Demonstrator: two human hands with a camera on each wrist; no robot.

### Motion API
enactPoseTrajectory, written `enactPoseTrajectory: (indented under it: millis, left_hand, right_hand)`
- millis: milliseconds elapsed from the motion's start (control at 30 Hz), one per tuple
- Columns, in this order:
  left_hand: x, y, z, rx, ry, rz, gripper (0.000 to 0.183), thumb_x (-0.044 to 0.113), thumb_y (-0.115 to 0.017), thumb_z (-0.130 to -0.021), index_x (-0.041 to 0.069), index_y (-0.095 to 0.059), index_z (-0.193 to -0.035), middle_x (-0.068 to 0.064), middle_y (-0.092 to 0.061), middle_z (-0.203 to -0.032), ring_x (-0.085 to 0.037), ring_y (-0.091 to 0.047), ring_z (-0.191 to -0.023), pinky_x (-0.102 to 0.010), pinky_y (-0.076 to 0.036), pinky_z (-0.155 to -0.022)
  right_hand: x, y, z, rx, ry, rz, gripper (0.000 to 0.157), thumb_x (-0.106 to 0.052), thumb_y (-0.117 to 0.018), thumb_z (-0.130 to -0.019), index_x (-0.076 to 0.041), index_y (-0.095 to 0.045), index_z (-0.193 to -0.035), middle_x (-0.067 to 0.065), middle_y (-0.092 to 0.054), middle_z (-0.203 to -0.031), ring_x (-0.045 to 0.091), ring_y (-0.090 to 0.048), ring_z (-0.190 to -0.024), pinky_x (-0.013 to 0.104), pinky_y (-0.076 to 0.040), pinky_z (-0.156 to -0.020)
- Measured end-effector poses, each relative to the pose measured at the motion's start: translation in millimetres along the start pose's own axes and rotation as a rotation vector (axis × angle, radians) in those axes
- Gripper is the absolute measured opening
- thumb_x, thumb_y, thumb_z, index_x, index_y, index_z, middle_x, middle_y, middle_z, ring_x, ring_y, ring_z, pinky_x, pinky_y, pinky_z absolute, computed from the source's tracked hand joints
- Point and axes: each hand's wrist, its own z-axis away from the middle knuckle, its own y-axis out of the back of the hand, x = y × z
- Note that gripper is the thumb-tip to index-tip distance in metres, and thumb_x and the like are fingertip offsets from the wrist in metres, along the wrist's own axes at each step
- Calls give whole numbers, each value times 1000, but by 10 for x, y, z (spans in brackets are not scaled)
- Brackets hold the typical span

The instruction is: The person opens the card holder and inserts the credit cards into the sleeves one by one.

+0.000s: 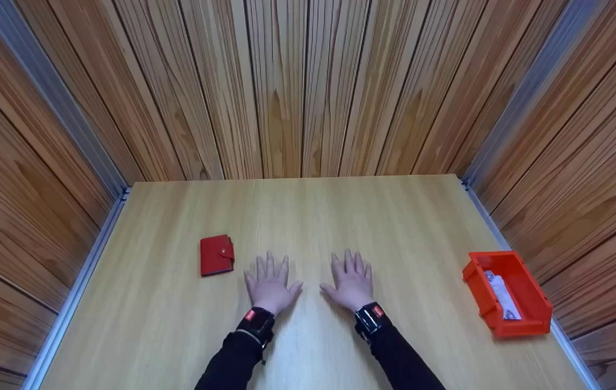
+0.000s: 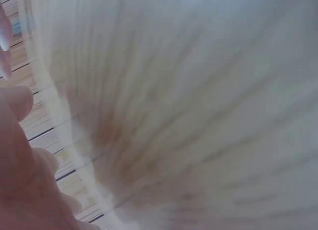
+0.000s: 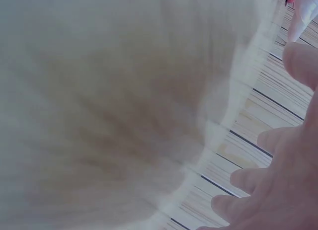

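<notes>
Both hands lie palm down at the middle of the table with fingers spread, holding nothing. My left hand [image 1: 271, 288] is nearest to a small red notebook-like case [image 1: 215, 255] with a snap strap, which lies flat to its left. My right hand [image 1: 351, 284] rests a short way to the right of the left one, thumbs facing each other. In the left wrist view the left hand's fingers [image 2: 22, 160] show along the left edge. The right wrist view has the right hand's fingers [image 3: 283, 155] at its right edge, over the blurred tabletop.
An orange-red plastic bin [image 1: 535, 303] stands at the table's right edge, with a white, dark-marked packet or cloth [image 1: 503, 295] inside. Wood-plank walls [image 1: 297, 92] enclose the wooden table [image 1: 308, 216] at the back and both sides, with metal rails [image 1: 77, 292] along the side edges.
</notes>
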Motion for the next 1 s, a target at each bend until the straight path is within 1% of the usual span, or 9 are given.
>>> enactPoseTrajectory:
  millis: [100,200,333,433,567,667,767,800,1000]
  left_hand:
    - [-30,47,-7,4,-4,20,74,62,-47,-95,22,-33,-155,-18,-17,-162,-44,-10,-147,-69,-5,-110]
    - [-113,117,-32,39,-14,74,69,54,-52,-96,14,-40,-152,-23,-30,-155,-44,-24,-143,-67,-12,-110]
    - [-297,204,-74,131,-31,155,61,39,-60,-96,3,-49,-143,-26,-48,-142,-43,-43,-132,-61,-25,-109]
    - [-464,296,-99,216,-40,199,54,29,-64,-94,-3,-54,-137,-25,-57,-131,-42,-53,-122,-56,-35,-105]
    - [-719,407,-147,324,-24,230,44,19,-66,-92,-8,-59,-127,-25,-64,-117,-41,-61,-108,-53,-46,-94]
    - [-906,492,-185,368,10,252,38,14,-65,-92,-9,-61,-121,-25,-65,-107,-41,-62,-99,-53,-49,-86]
    - [-1076,564,-217,379,62,278,31,12,-63,-93,-9,-62,-116,-24,-65,-101,-42,-62,-95,-53,-49,-82]
    - [-1127,582,-227,376,81,284,29,12,-62,-93,-9,-62,-114,-25,-65,-99,-42,-62,-94,-53,-48,-82]
    - [-1360,635,-239,315,217,312,37,14,-57,-95,-13,-58,-121,-32,-61,-111,-48,-59,-103,-57,-46,-86]
  right_hand:
    - [-26,-12,-18,7,10,-34,85,-55,-64,-87,-11,-34,-153,26,-21,-158,48,-17,-144,64,-12,-112]
    - [-97,-25,-49,25,35,-108,83,-48,-67,-88,-6,-36,-152,28,-28,-154,49,-24,-140,63,-17,-112]
    - [-271,-24,-111,33,78,-221,75,-37,-68,-91,0,-38,-148,27,-42,-146,46,-37,-134,57,-26,-110]
    - [-453,-19,-171,8,90,-296,68,-32,-66,-94,1,-40,-147,23,-47,-142,40,-42,-131,51,-32,-109]
    - [-697,-43,-264,-47,89,-384,61,-29,-62,-97,0,-42,-146,18,-51,-140,34,-45,-131,46,-34,-109]
    - [-856,-81,-336,-65,95,-439,55,-27,-60,-98,1,-45,-143,18,-55,-135,34,-48,-128,46,-36,-107]
    - [-989,-126,-404,-51,122,-475,51,-23,-60,-97,7,-50,-137,20,-60,-126,36,-53,-120,47,-39,-104]
    - [-996,-206,-449,-28,150,-476,50,-25,-59,-97,7,-52,-135,19,-61,-122,34,-56,-117,45,-41,-102]
    - [-1240,-270,-551,-43,180,-516,45,-21,-59,-95,9,-56,-127,20,-64,-115,34,-59,-111,43,-43,-99]
